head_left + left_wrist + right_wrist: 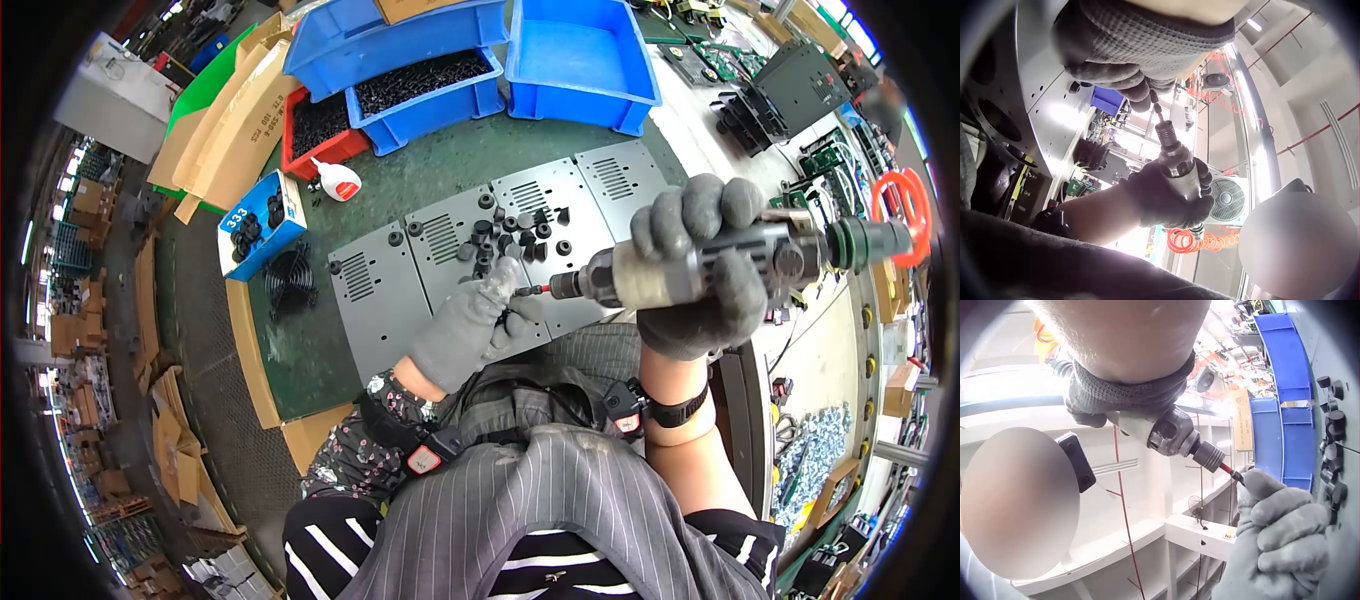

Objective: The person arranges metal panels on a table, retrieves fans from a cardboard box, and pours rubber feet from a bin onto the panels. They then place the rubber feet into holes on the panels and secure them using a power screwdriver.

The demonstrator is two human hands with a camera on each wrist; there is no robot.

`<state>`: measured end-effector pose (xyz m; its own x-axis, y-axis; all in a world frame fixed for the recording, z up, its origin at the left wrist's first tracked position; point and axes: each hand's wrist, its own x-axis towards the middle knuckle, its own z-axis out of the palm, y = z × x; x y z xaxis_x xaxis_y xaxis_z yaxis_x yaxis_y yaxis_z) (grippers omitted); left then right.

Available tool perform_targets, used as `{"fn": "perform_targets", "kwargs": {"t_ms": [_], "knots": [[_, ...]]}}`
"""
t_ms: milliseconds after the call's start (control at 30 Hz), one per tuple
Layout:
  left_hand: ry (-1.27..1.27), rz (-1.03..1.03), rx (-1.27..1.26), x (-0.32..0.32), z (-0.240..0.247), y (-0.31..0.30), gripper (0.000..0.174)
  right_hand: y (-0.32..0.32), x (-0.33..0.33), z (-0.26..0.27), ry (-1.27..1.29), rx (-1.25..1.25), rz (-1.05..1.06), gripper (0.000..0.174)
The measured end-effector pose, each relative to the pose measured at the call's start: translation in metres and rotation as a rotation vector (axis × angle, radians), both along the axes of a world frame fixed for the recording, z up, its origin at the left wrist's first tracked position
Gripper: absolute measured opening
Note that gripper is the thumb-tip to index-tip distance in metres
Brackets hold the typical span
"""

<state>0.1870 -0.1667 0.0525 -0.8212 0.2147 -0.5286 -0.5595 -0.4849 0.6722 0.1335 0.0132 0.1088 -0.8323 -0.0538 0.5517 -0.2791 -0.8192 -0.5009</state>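
My gloved right hand [705, 250] grips a pneumatic screwdriver [650, 275], held level above the metal panels with its red bit [1227, 469] pointing left. At the bit's tip, the gloved left hand [470, 325] has its fingers curled, with thumb and forefinger on a small dark piece [1154, 99]; I cannot tell what kind it is. Beneath the hands lie several grey metal panels [375, 290] with vent slots, side by side. Black rubber feet [485, 230] are scattered over the middle panels, several in a loose heap just beyond the left fingers.
Blue bins [430, 125] stand at the back, one filled with small black parts, beside a red bin [330, 155]. A white bottle [338, 181] lies before them. Further left are a blue box [262, 232] and a black fan grille [290, 280]. A red coiled hose [905, 205] hangs at right.
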Motion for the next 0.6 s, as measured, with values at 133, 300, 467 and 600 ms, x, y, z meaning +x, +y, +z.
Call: {"fn": "perform_targets", "kwargs": {"t_ms": [133,300,467,600], "knots": [[0.430,-0.197,-0.797,-0.031,0.013,-0.020,0.033,0.015,-0.019,-0.009,-0.076,-0.092,-0.015,0.031],[0.905,-0.410,-1.583,-0.087,0.009,-0.039,0.029,0.021,-0.031,-0.015,-0.127,-0.072,-0.043,0.032],[0.771,-0.653,-1.639,-0.111,0.020,-0.031,0.026,0.017,-0.036,-0.016,-0.133,-0.037,-0.073,0.032],[0.720,-0.873,-1.556,-0.124,0.019,-0.036,0.027,0.017,-0.038,-0.018,-0.146,0.016,-0.093,0.032]]}}
